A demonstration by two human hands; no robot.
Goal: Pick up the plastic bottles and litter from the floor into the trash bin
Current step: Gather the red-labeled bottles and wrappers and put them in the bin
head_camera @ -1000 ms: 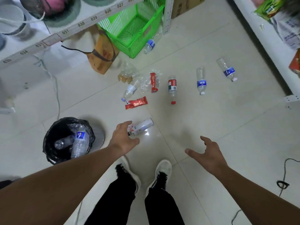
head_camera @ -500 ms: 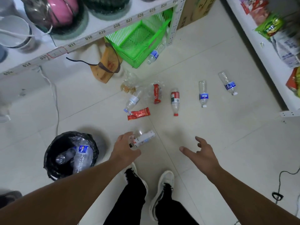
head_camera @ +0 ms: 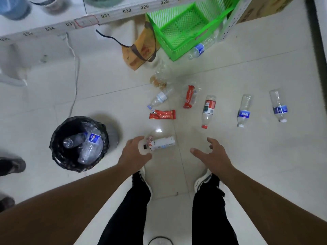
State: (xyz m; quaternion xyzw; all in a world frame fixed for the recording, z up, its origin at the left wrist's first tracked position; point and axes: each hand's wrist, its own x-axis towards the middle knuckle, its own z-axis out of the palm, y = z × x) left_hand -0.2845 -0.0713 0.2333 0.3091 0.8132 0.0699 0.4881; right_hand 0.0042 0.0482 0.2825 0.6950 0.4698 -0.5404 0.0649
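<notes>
My left hand (head_camera: 134,152) is closed around one end of a white-labelled plastic bottle (head_camera: 161,143), held just above the floor in front of my feet. My right hand (head_camera: 213,155) hovers beside it, fingers spread, holding nothing. The black-lined trash bin (head_camera: 58,157) stands to the left with crushed bottles inside. Further ahead on the tiles lie a red wrapper (head_camera: 162,114), a red-labelled bottle (head_camera: 208,110), a clear bottle (head_camera: 158,99), a crumpled red-and-clear wrapper (head_camera: 189,96), two blue-labelled bottles (head_camera: 244,110) (head_camera: 278,107) and another bottle (head_camera: 200,49) by the green basket.
A green plastic basket (head_camera: 185,29) and a brown paper bag (head_camera: 139,50) sit under a white numbered shelf (head_camera: 106,15). A clear snack bag (head_camera: 159,79) lies near them. A white cable (head_camera: 75,71) runs down the floor at left. Another person's shoes (head_camera: 10,166) show at the left edge.
My left hand has taken hold of the white-labelled bottle and keeps it. The view has shifted so the litter and bin sit lower in frame; my right hand has drawn closer to the bottle.
</notes>
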